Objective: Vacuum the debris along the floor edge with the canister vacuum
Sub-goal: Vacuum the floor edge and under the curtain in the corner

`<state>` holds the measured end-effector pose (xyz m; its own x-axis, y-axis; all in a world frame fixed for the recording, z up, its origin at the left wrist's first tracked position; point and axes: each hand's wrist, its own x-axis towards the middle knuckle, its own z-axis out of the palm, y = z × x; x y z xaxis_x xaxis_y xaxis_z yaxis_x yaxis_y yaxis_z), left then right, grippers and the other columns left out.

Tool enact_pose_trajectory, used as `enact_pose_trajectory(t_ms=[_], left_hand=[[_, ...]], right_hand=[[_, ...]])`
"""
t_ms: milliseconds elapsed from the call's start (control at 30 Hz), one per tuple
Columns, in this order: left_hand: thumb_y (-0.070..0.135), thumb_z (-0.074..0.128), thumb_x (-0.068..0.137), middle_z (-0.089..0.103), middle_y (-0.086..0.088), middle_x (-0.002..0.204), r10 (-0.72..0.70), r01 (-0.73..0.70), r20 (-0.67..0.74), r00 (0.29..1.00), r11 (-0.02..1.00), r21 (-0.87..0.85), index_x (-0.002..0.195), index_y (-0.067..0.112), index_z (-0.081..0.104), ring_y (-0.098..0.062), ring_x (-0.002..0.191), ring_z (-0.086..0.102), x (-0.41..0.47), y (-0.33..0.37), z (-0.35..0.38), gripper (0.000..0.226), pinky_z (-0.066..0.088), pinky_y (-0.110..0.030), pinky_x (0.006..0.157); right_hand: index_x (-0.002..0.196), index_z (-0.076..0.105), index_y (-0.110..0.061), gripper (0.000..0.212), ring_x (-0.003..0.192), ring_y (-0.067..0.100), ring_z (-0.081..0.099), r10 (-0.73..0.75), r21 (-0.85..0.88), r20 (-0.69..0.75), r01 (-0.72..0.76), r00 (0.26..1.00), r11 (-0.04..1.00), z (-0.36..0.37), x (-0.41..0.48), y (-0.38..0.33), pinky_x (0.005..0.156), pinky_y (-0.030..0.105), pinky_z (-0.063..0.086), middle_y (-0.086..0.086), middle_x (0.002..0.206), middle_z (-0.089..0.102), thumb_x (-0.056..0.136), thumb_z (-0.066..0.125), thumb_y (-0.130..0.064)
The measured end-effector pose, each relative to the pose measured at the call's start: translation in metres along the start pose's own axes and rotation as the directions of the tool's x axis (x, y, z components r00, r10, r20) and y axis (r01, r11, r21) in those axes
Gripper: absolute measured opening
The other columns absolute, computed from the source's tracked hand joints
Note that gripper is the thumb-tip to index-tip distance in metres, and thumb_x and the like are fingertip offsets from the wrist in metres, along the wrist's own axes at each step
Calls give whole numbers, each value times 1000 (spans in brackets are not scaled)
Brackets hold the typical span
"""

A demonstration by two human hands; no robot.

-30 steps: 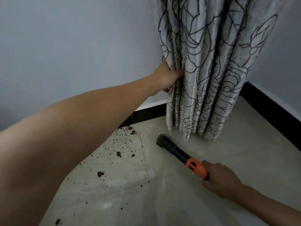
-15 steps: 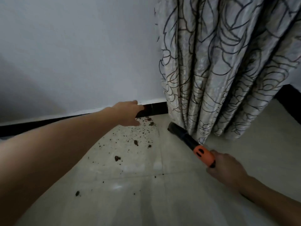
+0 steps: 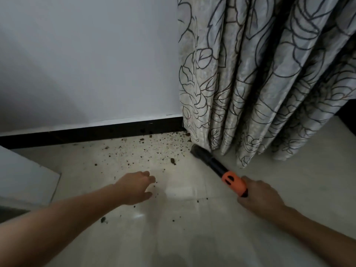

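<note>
Brown debris [image 3: 154, 149] lies scattered over the pale floor tiles beside the black baseboard [image 3: 92, 132]. A black vacuum wand [image 3: 207, 158] with an orange collar points at the floor, its nozzle tip just below the curtain's left hem. My right hand [image 3: 259, 195] grips the wand behind the orange collar. My left hand [image 3: 135, 187] hovers low over the tiles left of the wand, fingers loosely curled and holding nothing. The canister itself is out of view.
A grey patterned curtain [image 3: 260, 83] hangs to the floor at the right, covering the corner. A white wall [image 3: 86, 54] rises above the baseboard. A pale flat panel [image 3: 25, 178] lies at the left edge. One larger clump [image 3: 103, 220] sits near my left forearm.
My left hand let go of the curtain, dropped past the baseboard and now hangs over the tiles. The curtain fell back. The wand nozzle moved up towards the curtain hem.
</note>
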<state>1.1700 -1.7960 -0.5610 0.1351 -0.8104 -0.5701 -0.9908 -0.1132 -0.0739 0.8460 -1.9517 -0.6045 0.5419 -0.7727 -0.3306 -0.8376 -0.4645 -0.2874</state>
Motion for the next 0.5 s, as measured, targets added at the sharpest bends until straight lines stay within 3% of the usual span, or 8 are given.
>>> enact_pose_trajectory(t_ms=[133,267,333,367,400,467,500], left_hand=[[43,46,95,48,-3,131,-54,56,31,998,997,-55,139,23,42,-21,116,50,-24,3,54,49,46,-34,93],[46,47,95,51,-1,130,-103,86,-65,993,970,-227,137,23,46,-20,116,53,-20,0,52,48,46,-32,91],[49,50,94,61,-2,113,-170,104,-102,980,880,-463,120,18,61,-20,102,60,-10,11,39,42,48,-30,81],[50,51,94,64,-5,99,-223,131,-56,973,738,-662,106,13,65,-21,91,63,-8,18,31,42,48,-29,74],[51,51,94,65,-7,89,-253,170,39,967,518,-839,94,10,64,-23,83,64,-6,27,23,43,48,-29,68],[54,52,92,68,-13,89,-226,286,261,939,88,-954,97,8,59,-26,79,68,-3,42,13,46,52,-30,64],[54,55,91,69,-16,92,-204,326,326,923,-32,-945,104,8,57,-28,81,69,-2,49,12,47,54,-33,65]], right_hand=[[96,50,-24,27,79,27,61,117,36,-20,-116,993,993,-16,1,3,64,30,44,0,79,57,76,68,-31],[95,44,-30,27,72,19,56,-10,-6,108,11,994,1000,21,-40,-37,62,29,42,-3,82,59,77,63,-36],[95,40,-30,28,73,18,54,-95,7,168,95,981,995,32,-53,-65,63,29,41,-2,85,58,78,61,-37],[97,41,-29,27,73,18,54,-133,8,182,134,974,991,35,-57,-78,63,30,41,-1,87,59,79,60,-38],[101,43,-27,29,74,18,53,-165,12,184,166,969,986,38,-60,-89,63,30,41,0,90,61,80,59,-38],[108,45,-24,35,73,19,51,-200,31,168,197,965,980,42,-66,-104,62,31,41,2,92,62,80,59,-38],[110,44,-23,37,72,19,51,-207,41,168,203,964,978,44,-69,-107,60,31,40,1,91,61,79,59,-37]])
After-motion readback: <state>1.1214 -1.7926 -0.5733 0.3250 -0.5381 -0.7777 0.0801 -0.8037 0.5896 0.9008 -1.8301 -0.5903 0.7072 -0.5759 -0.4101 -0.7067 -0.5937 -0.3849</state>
